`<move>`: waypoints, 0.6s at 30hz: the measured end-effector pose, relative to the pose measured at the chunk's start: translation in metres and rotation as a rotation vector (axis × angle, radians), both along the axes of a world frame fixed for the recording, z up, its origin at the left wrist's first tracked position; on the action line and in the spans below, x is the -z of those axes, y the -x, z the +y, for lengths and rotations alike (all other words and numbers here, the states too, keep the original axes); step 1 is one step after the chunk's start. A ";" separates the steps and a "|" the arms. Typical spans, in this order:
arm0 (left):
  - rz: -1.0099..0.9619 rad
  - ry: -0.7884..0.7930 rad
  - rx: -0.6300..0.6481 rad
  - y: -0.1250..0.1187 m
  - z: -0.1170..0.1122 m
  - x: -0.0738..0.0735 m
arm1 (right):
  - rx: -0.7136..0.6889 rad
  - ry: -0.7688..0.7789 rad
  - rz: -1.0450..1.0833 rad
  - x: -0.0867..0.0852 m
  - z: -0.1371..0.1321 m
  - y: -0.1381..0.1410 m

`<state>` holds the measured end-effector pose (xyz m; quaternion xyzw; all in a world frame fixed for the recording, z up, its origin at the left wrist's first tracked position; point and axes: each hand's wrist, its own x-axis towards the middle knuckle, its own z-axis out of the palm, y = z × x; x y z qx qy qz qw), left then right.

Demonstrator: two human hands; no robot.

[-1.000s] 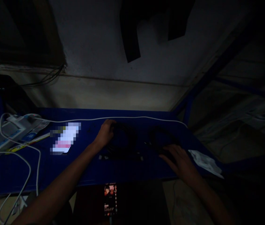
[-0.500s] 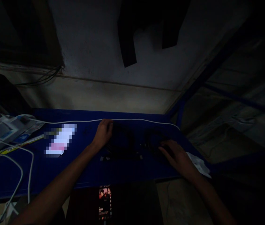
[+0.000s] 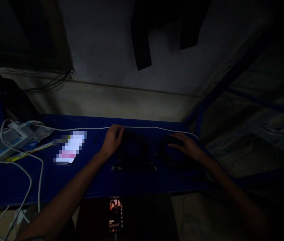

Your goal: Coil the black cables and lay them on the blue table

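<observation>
Two dark rings that look like coils of black cable lie on a blue tabletop. My left hand is closed with curled fingers at the upper left edge of the left black cable coil. Over the far side of the right black cable coil, my right hand has its thumb and fingers around a dark part of it. Dim light hides the fingertips and the exact grip. A dark strip with pale ends lies in front of the left coil.
A lit, pixelated phone lies left, beside a yellow stick-like packet and a white power strip with white cables. Another lit phone is below the table's front edge. A thin white cable crosses the back. Blue frame bars stand right.
My right hand has moved up and away over the right coil, its forearm covering the white crumpled thing behind. My left hand keeps its place at the left coil. The view has shifted slightly.
</observation>
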<state>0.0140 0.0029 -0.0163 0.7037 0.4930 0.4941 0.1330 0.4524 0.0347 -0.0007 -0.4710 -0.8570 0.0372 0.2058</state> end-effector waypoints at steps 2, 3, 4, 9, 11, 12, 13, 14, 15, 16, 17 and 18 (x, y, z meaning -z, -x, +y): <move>0.009 -0.012 0.007 0.000 0.000 0.000 | -0.034 0.031 0.027 0.000 0.003 0.006; 0.014 -0.019 0.010 0.001 0.000 -0.002 | -0.045 0.046 0.042 -0.001 0.004 0.009; 0.018 -0.029 0.011 0.002 0.001 -0.005 | -0.050 0.056 0.057 -0.001 0.004 0.011; 0.020 -0.094 0.076 0.007 -0.026 -0.043 | -0.030 0.053 0.121 0.000 -0.003 0.016; -0.025 -0.068 0.139 0.005 -0.070 -0.047 | -0.011 0.042 0.132 0.000 -0.007 0.015; -0.082 -0.025 0.128 0.002 -0.100 -0.040 | -0.005 0.036 0.136 0.001 -0.009 0.015; -0.134 0.025 0.107 -0.002 -0.132 -0.027 | -0.003 0.034 0.140 0.001 -0.011 0.014; -0.177 0.073 0.077 -0.007 -0.166 -0.008 | -0.001 0.033 0.147 0.002 -0.013 0.012; -0.211 0.146 0.030 -0.013 -0.199 0.017 | 0.002 0.032 0.157 0.002 -0.014 0.011; -0.213 0.271 0.036 -0.018 -0.227 0.044 | 0.008 0.027 0.170 0.003 -0.016 0.010; -0.215 0.393 0.050 -0.022 -0.251 0.073 | 0.016 0.022 0.182 0.003 -0.017 0.009; -0.254 0.506 -0.018 -0.025 -0.267 0.100 | 0.025 0.019 0.191 0.003 -0.018 0.009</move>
